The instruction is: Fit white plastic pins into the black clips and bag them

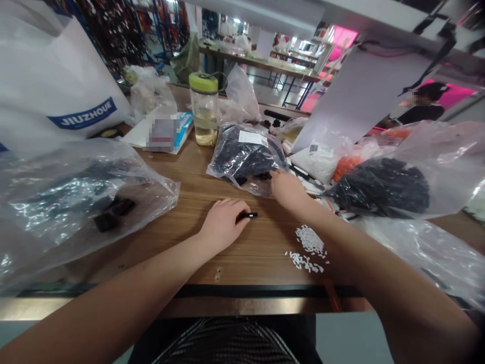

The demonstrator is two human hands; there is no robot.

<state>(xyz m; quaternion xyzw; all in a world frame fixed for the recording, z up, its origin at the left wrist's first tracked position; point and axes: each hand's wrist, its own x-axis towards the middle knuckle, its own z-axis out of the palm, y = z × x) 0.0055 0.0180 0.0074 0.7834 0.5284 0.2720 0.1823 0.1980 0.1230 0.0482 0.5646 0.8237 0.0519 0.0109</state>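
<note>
My left hand (pixel 223 223) rests on the wooden tabletop (pixel 182 253), its fingers curled around a small black plastic part (pixel 248 216) whose tip shows past them. My right hand (pixel 288 189) reaches to the edge of a clear plastic bag of black parts (pixel 246 154), with its fingertips at a small black piece (pixel 264 176). I cannot tell whether that piece is pinched. Just below my right wrist lies a scatter of tiny white plastic pieces (pixel 307 245).
A large clear bag with black parts (pixel 381 187) lies to the right, beside a bag of white pieces (pixel 314 163). Another clear bag (pixel 76 202) fills the left. Behind stand a green-lidded bottle (pixel 203 108), a printed white bag (pixel 56 76) and a box (pixel 162 132). A person (pixel 422 103) stands far right.
</note>
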